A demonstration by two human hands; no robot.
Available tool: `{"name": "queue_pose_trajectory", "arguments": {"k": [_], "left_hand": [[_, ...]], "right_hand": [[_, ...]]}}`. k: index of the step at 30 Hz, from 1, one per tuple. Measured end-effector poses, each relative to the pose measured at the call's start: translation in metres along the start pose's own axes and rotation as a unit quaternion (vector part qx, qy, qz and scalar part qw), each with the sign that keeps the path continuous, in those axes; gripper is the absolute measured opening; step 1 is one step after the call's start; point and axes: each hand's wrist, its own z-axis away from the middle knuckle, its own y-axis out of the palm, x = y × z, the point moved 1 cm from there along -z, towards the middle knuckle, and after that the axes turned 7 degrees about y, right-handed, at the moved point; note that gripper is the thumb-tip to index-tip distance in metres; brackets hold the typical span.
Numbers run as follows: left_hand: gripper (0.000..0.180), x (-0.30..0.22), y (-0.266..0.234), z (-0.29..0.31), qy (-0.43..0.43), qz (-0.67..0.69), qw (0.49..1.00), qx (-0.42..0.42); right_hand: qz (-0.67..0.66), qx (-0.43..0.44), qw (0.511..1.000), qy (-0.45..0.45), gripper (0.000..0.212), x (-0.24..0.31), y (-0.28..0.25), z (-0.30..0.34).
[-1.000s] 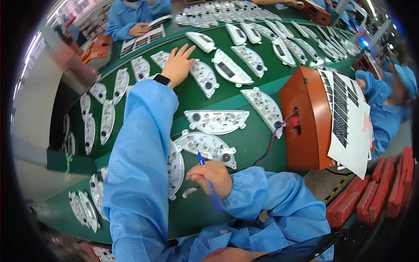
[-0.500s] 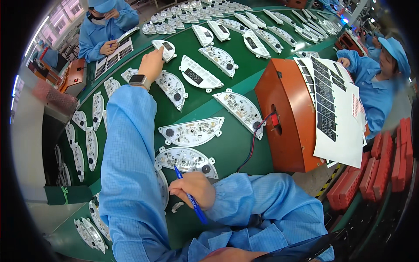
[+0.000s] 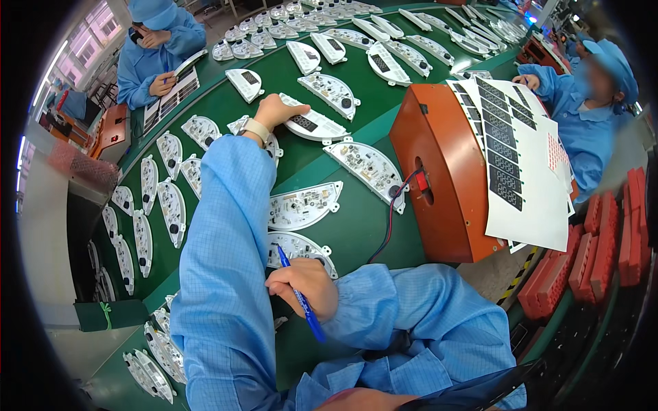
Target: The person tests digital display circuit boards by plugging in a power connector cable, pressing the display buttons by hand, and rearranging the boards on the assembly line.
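Observation:
My left hand [image 3: 275, 111] reaches across the green table and closes on the left end of a white half-moon display board [image 3: 317, 127], thumb along its top edge. The board has a dark digit window, and its underside is hidden. Near my body, my right hand [image 3: 306, 282] grips a blue marker pen [image 3: 310, 320], its tip pointing up and away. Just beyond that hand lie two half-moon circuit boards [image 3: 307, 204], component side up, partly covered by my left sleeve. A smaller display board [image 3: 245, 83] lies beyond my left hand.
An orange box [image 3: 439, 171] with a cable stands at right, bearing printed sheets [image 3: 531, 185]. More boards [image 3: 171, 212] spread left and far back. Co-workers sit at far left and right. Red foam blocks [image 3: 603, 253] line the right edge.
My left hand has left the smaller display board and come nearer and right, onto the larger one. The view has shifted slightly. My right hand keeps holding the pen.

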Motion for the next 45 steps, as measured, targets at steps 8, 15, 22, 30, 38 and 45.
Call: {"name": "queue_pose_trajectory", "arguments": {"k": [8,15,22,30,38,45], "left_hand": [[0.026,-0.017,-0.091,0.046,-0.049,0.322,0.946,-0.001],[0.028,-0.008,-0.207,0.261,0.111,0.211,0.946,-0.22],[0.035,-0.034,-0.155,0.544,0.217,-0.081,0.934,-0.27],[0.025,-0.068,-0.085,0.655,0.218,-0.085,0.967,-0.101],[0.023,-0.108,-0.049,0.638,0.239,-0.39,0.885,-0.088],[0.05,-0.091,-0.031,0.59,0.253,-0.276,0.927,0.009]], "right_hand": [[0.029,0.004,0.998,-0.049,0.018,-0.001,0.0,0.003],[-0.002,-0.006,0.999,-0.049,0.014,0.001,0.005,0.009],[-0.072,0.045,0.992,0.093,0.016,0.003,0.012,0.014],[-0.001,0.121,0.992,0.028,0.014,0.009,0.018,0.02],[0.099,0.284,0.948,-0.103,0.016,0.008,0.025,0.018],[0.182,0.459,0.858,-0.145,0.034,0.009,0.016,0.011]]}}
